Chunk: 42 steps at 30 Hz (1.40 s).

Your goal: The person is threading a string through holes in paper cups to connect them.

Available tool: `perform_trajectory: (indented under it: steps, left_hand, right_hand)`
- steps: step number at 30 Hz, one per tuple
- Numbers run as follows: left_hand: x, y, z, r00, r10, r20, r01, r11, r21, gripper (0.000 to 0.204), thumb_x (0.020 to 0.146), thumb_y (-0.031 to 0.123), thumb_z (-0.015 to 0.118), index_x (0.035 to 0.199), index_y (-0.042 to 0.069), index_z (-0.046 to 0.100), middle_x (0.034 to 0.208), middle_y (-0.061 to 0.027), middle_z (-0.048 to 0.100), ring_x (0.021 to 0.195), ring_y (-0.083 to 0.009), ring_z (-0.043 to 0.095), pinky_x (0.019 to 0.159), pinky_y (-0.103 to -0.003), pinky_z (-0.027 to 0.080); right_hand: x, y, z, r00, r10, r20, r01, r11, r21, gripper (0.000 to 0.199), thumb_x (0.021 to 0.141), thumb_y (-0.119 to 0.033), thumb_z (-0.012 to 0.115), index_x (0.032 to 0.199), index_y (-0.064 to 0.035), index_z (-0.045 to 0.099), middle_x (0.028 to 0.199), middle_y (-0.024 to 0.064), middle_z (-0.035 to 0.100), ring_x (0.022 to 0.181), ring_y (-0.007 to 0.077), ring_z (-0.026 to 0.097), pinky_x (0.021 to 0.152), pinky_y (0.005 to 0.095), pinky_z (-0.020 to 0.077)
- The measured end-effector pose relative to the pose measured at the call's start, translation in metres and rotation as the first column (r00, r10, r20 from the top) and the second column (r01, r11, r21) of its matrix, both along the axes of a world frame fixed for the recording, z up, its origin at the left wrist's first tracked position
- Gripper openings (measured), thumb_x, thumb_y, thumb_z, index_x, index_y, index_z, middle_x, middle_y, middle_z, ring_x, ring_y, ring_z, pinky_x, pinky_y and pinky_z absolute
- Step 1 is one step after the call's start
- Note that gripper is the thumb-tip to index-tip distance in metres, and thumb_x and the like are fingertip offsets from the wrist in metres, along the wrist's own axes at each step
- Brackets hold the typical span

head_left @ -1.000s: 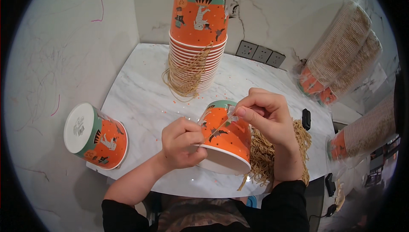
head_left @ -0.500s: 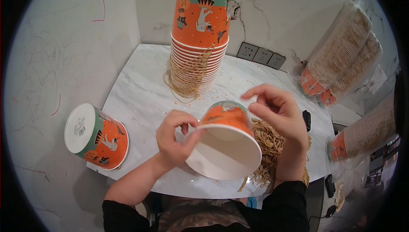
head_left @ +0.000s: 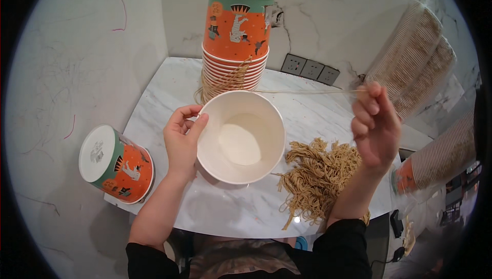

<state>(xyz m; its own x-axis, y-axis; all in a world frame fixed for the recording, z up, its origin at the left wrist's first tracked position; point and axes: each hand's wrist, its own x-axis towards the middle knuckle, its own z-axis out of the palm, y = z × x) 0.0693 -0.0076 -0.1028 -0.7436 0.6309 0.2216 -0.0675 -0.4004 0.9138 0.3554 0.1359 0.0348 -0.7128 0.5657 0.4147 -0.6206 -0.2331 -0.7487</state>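
My left hand (head_left: 185, 134) is closed on the rim of a paper bucket (head_left: 269, 168), thumb inside and fingers outside. The bucket's white mouth faces me, and nothing lies inside it. To the right, my raised right hand (head_left: 376, 120) pinches the end of a thin tan string (head_left: 307, 92). That string stretches level toward the upper rim of the bucket; where it begins behind the rim is hidden. Beyond stands a tall stack of upside-down buckets (head_left: 237, 27), orange and green, with loops of tan string (head_left: 225, 80) hung around its side.
A tangled heap of tan string (head_left: 320, 176) lies on the marble-patterned table (head_left: 159, 92), left of my right forearm. An upside-down bucket (head_left: 125, 168) sits at the left edge. Wrapped bucket stacks (head_left: 410, 48) lean at the right. Wall sockets (head_left: 310, 68) line the back wall.
The bucket has turned its mouth toward me and moved up and left with my left hand. My right hand has gone right and up, drawing a string taut.
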Motion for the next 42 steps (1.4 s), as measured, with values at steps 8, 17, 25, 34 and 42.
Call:
perform_trajectory:
  steps: [8,17,25,34,42]
  left_hand:
    - [-0.018,-0.007,0.001,0.990,0.101,-0.097,-0.104,0.994,-0.034,0.017,0.090,0.002,0.072,0.107,0.003,0.070,0.095,-0.0019,0.067,0.069,-0.0021,0.054,0.057,-0.020,0.038]
    - [0.069,-0.034,0.051,0.540,0.142,-0.829,0.004,0.985,0.171,0.024,0.079,0.013,0.082,0.098,0.002,0.072,0.087,-0.0100,0.070,0.065,-0.0199,0.062,0.055,-0.032,0.046]
    - [0.073,-0.017,0.069,0.747,-0.394,-0.535,0.333,0.919,-0.211,0.011,0.093,0.011,0.070,0.096,0.001,0.074,0.079,-0.0091,0.070,0.061,-0.0175,0.061,0.058,-0.029,0.048]
    - [0.047,-0.010,0.115,0.388,-0.443,-0.809,0.006,0.878,-0.478,0.020,0.093,0.015,0.062,0.097,-0.002,0.070,0.081,-0.0146,0.072,0.069,-0.0250,0.070,0.062,-0.034,0.051]
    - [0.040,-0.008,0.112,0.493,-0.595,-0.635,0.203,0.788,-0.581,0.021,0.098,0.017,0.059,0.091,-0.001,0.069,0.071,-0.0061,0.068,0.062,-0.0124,0.063,0.058,-0.029,0.047]
  right_hand:
    - [-0.052,-0.026,-0.032,0.981,0.191,-0.022,-0.191,0.957,-0.220,0.036,0.111,-0.034,0.041,0.111,-0.0010,0.056,0.090,0.0014,0.047,0.070,0.0092,0.037,0.058,0.0231,0.0328]
    - [-0.066,-0.040,-0.049,0.990,0.133,-0.049,-0.141,0.955,-0.261,0.039,0.110,-0.036,0.041,0.114,0.0003,0.054,0.091,0.0037,0.047,0.073,0.0113,0.039,0.061,0.0250,0.0347]
    - [-0.073,-0.041,-0.046,0.999,-0.031,-0.018,0.029,0.993,-0.112,0.034,0.110,-0.033,0.041,0.111,-0.0019,0.054,0.094,0.0039,0.048,0.079,0.0133,0.042,0.068,0.0274,0.0394]
    - [-0.071,-0.020,-0.046,0.640,-0.767,-0.034,0.250,0.167,0.954,0.030,0.104,-0.018,0.056,0.128,-0.0009,0.056,0.127,0.0217,0.052,0.122,0.0295,0.053,0.107,0.0383,0.0402]
    - [-0.072,-0.038,-0.051,0.889,-0.244,0.387,-0.022,0.822,0.569,0.025,0.107,-0.014,0.055,0.126,0.0027,0.053,0.113,0.0079,0.065,0.100,0.0124,0.066,0.088,0.0276,0.0533]
